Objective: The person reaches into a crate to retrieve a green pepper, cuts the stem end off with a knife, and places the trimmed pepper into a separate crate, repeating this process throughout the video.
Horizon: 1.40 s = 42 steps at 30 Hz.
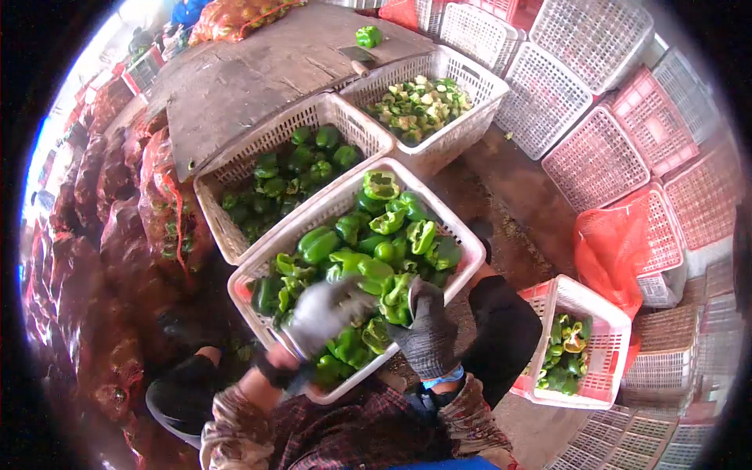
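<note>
A white plastic crate (470,274) sits at my lap, filled with green bell peppers (319,244), some whole and some cut open. My right hand (429,333), in a dark grey knit glove, is closed on a green bell pepper (397,299) at the crate's near right side. Over the near left part of the same crate is my left hand (325,315) in a pale glove. Motion smears its fingers, so I cannot make out whether it holds anything.
Beyond stand a crate of dark green peppers (301,160) and a crate of pale cut pieces (419,110), beside a wooden board (243,74) bearing a knife (359,66) and one pepper (368,36). Red mesh sacks (117,235) line the left; stacked crates (548,102) and a pepper-filled crate (607,356) occupy the right.
</note>
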Motion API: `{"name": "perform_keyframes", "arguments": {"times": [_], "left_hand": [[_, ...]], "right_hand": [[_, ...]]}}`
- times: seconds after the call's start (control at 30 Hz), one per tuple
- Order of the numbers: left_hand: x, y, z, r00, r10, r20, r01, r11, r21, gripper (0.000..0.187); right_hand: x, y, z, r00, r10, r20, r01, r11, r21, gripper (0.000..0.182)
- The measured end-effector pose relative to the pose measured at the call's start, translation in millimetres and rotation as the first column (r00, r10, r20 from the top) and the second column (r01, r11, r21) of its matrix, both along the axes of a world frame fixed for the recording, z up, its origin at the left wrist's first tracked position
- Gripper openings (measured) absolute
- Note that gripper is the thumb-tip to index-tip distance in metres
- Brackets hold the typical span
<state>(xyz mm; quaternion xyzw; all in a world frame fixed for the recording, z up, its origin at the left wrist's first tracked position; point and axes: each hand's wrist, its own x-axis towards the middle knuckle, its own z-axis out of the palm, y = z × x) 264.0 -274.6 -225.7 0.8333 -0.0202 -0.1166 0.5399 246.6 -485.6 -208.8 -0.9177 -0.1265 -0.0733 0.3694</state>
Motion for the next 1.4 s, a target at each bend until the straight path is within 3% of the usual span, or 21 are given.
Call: {"name": "perform_keyframes", "arguments": {"times": [0.03,0.07,0.1,0.17,0.23,0.4,0.53,0.57,0.63,0.67,0.77,0.8,0.9,0.97,1.03,1.07,1.13,1.2,1.23,1.33,1.4], "left_hand": [[-20.7,-22.2,3.9,0.999,0.038,0.02,-0.037,0.999,-0.025,0.053],[-32.3,-33.7,-11.4,0.991,0.046,0.123,-0.053,0.997,0.053,0.054],[-41.4,-47.5,-8.7,0.964,0.23,0.134,-0.218,0.971,-0.099,0.059],[-45.9,-47.3,-19.7,0.971,0.229,0.064,-0.206,0.945,-0.253,0.06],[-50.8,-47.0,-11.4,0.98,0.136,-0.145,-0.199,0.724,-0.661,0.054],[-59.7,-54.8,-1.9,0.937,0.225,-0.267,-0.348,0.663,-0.663,0.028],[-63.4,-58.8,-18.6,0.946,0.145,-0.291,-0.317,0.603,-0.732,0.028],[-63.7,-54.8,-29.1,0.899,0.085,-0.429,-0.392,0.594,-0.702,0.027],[-60.4,-53.7,-24.2,0.898,-0.008,-0.44,-0.361,0.559,-0.747,0.027],[-57.5,-61.9,-16.8,0.885,0.027,-0.464,-0.423,0.459,-0.781,0.026],[-46.3,-53.6,-5.4,0.938,-0.086,-0.334,-0.18,0.703,-0.688,0.029],[-42.3,-52.0,1.2,0.962,-0.113,-0.248,-0.092,0.721,-0.686,0.031],[-36.4,-45.7,-5.3,0.962,-0.271,-0.037,0.232,0.881,-0.412,0.025],[-31.5,-46.8,2.1,0.956,-0.288,0.057,0.292,0.914,-0.28,0.031],[-25.8,-46.7,5.5,0.944,-0.283,0.173,0.311,0.936,-0.164,0.035],[-21.9,-45.6,17.6,0.955,-0.282,0.093,0.294,0.945,-0.145,0.037],[-20.7,-48.8,7.0,0.992,-0.11,0.054,0.122,0.872,-0.474,0.042],[-20.3,-54.7,7.7,0.984,0.145,-0.1,-0.168,0.602,-0.78,0.05],[-18.6,-54.2,4.7,0.953,0.297,-0.062,-0.188,0.416,-0.889,0.054],[-10.6,-33.9,-14.2,0.877,0.41,-0.25,-0.443,0.493,-0.748,0.045],[-4.9,-33.4,-10.1,0.856,0.402,-0.326,-0.498,0.47,-0.728,0.035]], "right_hand": [[-1.1,2.9,0.6,0.999,0.033,-0.008,-0.033,0.999,-0.037,0.066],[-5.5,11.8,14.3,0.986,0.066,-0.152,-0.06,0.997,0.043,0.064],[-12.0,14.3,5.7,0.987,0.068,-0.146,-0.074,0.997,-0.033,0.061],[-14.4,15.7,-11.0,0.986,0.064,0.151,-0.058,0.997,-0.044,0.067],[-28.5,14.7,-12.7,0.998,0.061,0.011,-0.059,0.988,-0.141,0.072],[-31.2,15.3,-2.5,0.988,0.15,-0.027,-0.149,0.988,0.043,0.077],[-25.7,4.2,-10.9,0.967,0.207,0.15,-0.234,0.952,0.196,0.072],[-26.3,-1.5,-17.3,0.971,0.211,0.116,-0.232,0.947,0.22,0.072],[-26.3,-10.5,-30.7,0.972,0.223,0.069,-0.233,0.932,0.277,0.074],[-25.5,-13.5,-37.3,0.971,0.231,0.056,-0.237,0.92,0.311,0.076],[-15.7,-22.5,-39.9,0.967,0.248,0.055,-0.25,0.893,0.373,0.074],[-12.7,-27.8,-36.7,0.963,0.268,0.025,-0.258,0.891,0.375,0.074],[-1.3,-36.9,-36.7,0.944,0.329,0.018,-0.315,0.884,0.346,0.073],[3.0,-42.2,-29.4,0.919,0.388,-0.066,-0.324,0.841,0.434,0.073],[15.3,-44.6,-21.0,0.912,0.399,-0.091,-0.337,0.859,0.385,0.073],[22.4,-44.8,-16.0,0.916,0.389,-0.094,-0.333,0.872,0.359,0.073],[27.3,-44.5,2.9,0.946,0.318,-0.071,-0.265,0.879,0.397,0.07],[34.8,-49.8,3.7,0.995,0.102,0.011,-0.095,0.871,0.482,0.068],[41.9,-51.8,6.8,0.997,0.031,0.069,-0.058,0.898,0.437,0.068],[66.3,-61.5,8.5,0.979,-0.041,0.2,0.036,0.999,0.029,0.069],[91.1,-77.1,-45.6,0.997,0.07,-0.018,-0.072,0.966,-0.247,0.063]]}}
